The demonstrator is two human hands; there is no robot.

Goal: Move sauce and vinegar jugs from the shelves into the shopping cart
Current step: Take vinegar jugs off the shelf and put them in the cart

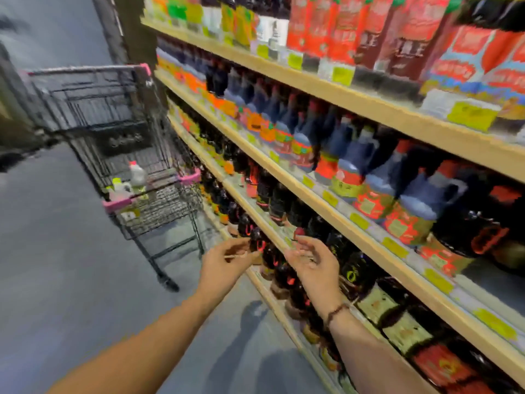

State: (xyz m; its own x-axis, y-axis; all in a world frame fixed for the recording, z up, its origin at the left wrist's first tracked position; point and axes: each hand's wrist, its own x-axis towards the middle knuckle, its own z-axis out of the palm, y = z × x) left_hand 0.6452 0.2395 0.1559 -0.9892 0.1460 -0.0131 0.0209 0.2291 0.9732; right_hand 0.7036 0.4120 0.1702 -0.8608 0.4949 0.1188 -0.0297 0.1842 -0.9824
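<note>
Dark, near-black jugs (279, 200) with red caps crowd the low shelves right of the shopping cart (85, 70), on the person's side of it. The target looks like the nearest jug (257, 241), dark with a red loop handle, in the lowest tier, past the cart's near right corner.

Key relation: that jug stands just beyond the fingertips, between the 2 hands and closer to the left one. Its long axis is upright, cap up. The left hand (227, 260) is nearer and almost touches it; contact is too blurred to call. The right hand (315, 263) hovers just right of it, at the wooden shelf edge (366, 245). Both hands have loosely curled, spread fingers and grip nothing. My guess is a 2-handed grab is next, then a swing left to the cart.

Counts:
- 2 hands.
- 1 cart.
- 2 pale bottles (137, 174) already inside the cart, at its near end.
- At least 3 wooden shelf edges.
- 1 bead bracelet (336, 309), on the right wrist.
- Jugs on the shelves: dozens, too smeared to count exactly.
</note>
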